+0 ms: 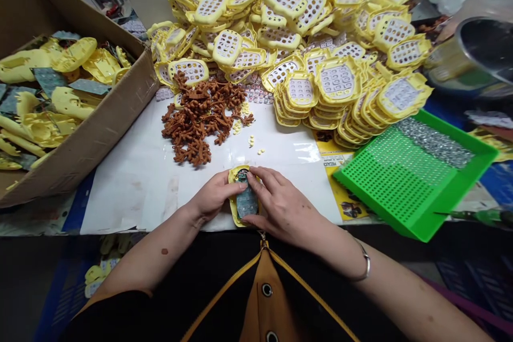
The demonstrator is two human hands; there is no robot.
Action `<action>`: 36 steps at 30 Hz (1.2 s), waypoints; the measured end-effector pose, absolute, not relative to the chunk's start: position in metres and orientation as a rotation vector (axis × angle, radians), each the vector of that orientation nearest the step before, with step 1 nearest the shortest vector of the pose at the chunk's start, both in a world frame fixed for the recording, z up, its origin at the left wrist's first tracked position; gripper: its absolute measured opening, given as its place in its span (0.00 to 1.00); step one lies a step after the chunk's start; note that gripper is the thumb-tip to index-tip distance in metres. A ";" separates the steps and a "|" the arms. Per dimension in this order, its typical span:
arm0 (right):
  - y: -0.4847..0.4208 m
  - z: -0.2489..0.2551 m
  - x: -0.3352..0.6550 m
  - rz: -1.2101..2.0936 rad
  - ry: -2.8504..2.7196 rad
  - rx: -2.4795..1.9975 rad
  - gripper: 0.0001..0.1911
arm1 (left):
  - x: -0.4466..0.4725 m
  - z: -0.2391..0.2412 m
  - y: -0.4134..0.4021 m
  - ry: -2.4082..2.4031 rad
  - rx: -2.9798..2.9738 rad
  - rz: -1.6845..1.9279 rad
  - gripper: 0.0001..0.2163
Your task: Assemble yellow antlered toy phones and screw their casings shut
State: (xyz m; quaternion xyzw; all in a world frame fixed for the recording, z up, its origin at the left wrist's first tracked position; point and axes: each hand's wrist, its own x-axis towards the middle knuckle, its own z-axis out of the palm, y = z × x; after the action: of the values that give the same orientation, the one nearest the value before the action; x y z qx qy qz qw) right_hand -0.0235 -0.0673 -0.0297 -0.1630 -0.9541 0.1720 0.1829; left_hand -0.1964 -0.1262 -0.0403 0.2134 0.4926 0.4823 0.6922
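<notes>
Both my hands meet on one yellow plastic toy-phone shell (233,212) lying at the near edge of the white sheet (132,181). A grey-blue circuit board (247,201) lies in the shell. My left hand (212,196) grips the shell's left side with curled fingers. From the right, my right hand (276,204) holds it too, its fingertips pressing on the board. A heap of brown rubber parts (200,117) lies just beyond my hands. Behind that spreads a big pile of yellow shells with white keypads (304,26).
An open cardboard box (100,123) of yellow shells and boards stands at the left. At the right lies a green perforated tray (404,181) with small metal pieces at its far end. A few small pale bits (251,141) lie on the sheet. A metal pot (481,48) is at the far right.
</notes>
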 end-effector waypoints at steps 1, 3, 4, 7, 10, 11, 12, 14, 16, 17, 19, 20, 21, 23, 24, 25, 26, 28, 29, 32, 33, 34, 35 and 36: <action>-0.067 -0.031 -0.024 0.467 -2.679 -0.456 0.35 | -0.195 -0.040 -0.127 1.105 0.479 1.095 0.15; -0.068 -0.032 -0.025 0.417 -2.654 -0.451 0.35 | -0.192 -0.038 -0.127 1.124 0.472 1.139 0.19; -0.068 -0.033 -0.025 0.387 -2.642 -0.453 0.35 | -0.191 -0.037 -0.128 1.131 0.463 1.164 0.20; -0.073 -0.035 -0.026 0.312 -2.599 -0.482 0.35 | -0.184 -0.035 -0.129 1.119 0.419 1.228 0.20; -0.078 -0.037 -0.026 0.260 -2.544 -0.543 0.34 | -0.176 -0.033 -0.130 1.083 0.361 1.254 0.23; -0.079 -0.037 -0.026 0.252 -2.534 -0.565 0.34 | -0.174 -0.033 -0.129 1.081 0.342 1.258 0.24; -0.079 -0.038 -0.025 0.254 -2.532 -0.586 0.34 | -0.172 -0.033 -0.129 1.087 0.325 1.261 0.24; -0.074 -0.039 -0.023 0.311 -2.542 -0.607 0.36 | -0.169 -0.033 -0.126 1.112 0.296 1.250 0.22; -0.065 -0.041 -0.020 0.432 -2.544 -0.591 0.35 | -0.168 -0.034 -0.123 1.129 0.282 1.218 0.20; -0.060 -0.042 -0.017 0.504 -2.532 -0.571 0.33 | -0.168 -0.034 -0.121 1.129 0.282 1.201 0.20; -0.050 -0.047 -0.014 0.610 -2.489 -0.553 0.25 | -0.169 -0.035 -0.119 1.126 0.284 1.187 0.20; -0.047 -0.051 -0.012 0.650 -2.466 -0.556 0.24 | -0.169 -0.035 -0.118 1.128 0.282 1.183 0.19; -0.044 -0.053 -0.012 0.679 -2.446 -0.564 0.23 | -0.170 -0.036 -0.118 1.131 0.280 1.180 0.19; -0.043 -0.058 -0.012 0.712 -2.421 -0.568 0.24 | -0.170 -0.036 -0.117 1.138 0.275 1.174 0.19; -0.044 -0.059 -0.012 0.718 -2.415 -0.565 0.25 | -0.170 -0.036 -0.117 1.141 0.274 1.174 0.20; -0.045 -0.060 -0.013 0.717 -2.411 -0.560 0.25 | -0.171 -0.036 -0.118 1.145 0.277 1.174 0.20; -0.046 -0.060 -0.014 0.711 -2.408 -0.554 0.25 | -0.171 -0.036 -0.118 1.147 0.281 1.174 0.20; -0.047 -0.060 -0.016 0.690 -2.407 -0.550 0.25 | -0.172 -0.037 -0.118 1.148 0.292 1.170 0.19; -0.048 -0.059 -0.016 0.680 -2.409 -0.549 0.25 | -0.172 -0.037 -0.118 1.147 0.298 1.168 0.19; -0.047 -0.058 -0.016 0.683 -2.419 -0.553 0.25 | -0.173 -0.038 -0.117 1.140 0.308 1.170 0.19; -0.046 -0.058 -0.015 0.697 -2.421 -0.557 0.25 | -0.173 -0.038 -0.117 1.138 0.308 1.173 0.19; -0.046 -0.058 -0.015 0.715 -2.424 -0.560 0.25 | -0.173 -0.037 -0.117 1.138 0.306 1.177 0.19; -0.045 -0.059 -0.014 0.731 -2.424 -0.561 0.25 | -0.173 -0.037 -0.116 1.140 0.303 1.182 0.20; -0.044 -0.060 -0.015 0.744 -2.425 -0.559 0.25 | -0.172 -0.037 -0.116 1.145 0.300 1.187 0.20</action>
State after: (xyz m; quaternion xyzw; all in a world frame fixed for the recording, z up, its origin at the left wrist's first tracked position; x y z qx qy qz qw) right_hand -0.0148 -0.0442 -0.0596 -0.2073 -0.8993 0.2758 0.2687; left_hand -0.1723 -0.1162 -0.0373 0.1329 0.5078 0.5264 0.6689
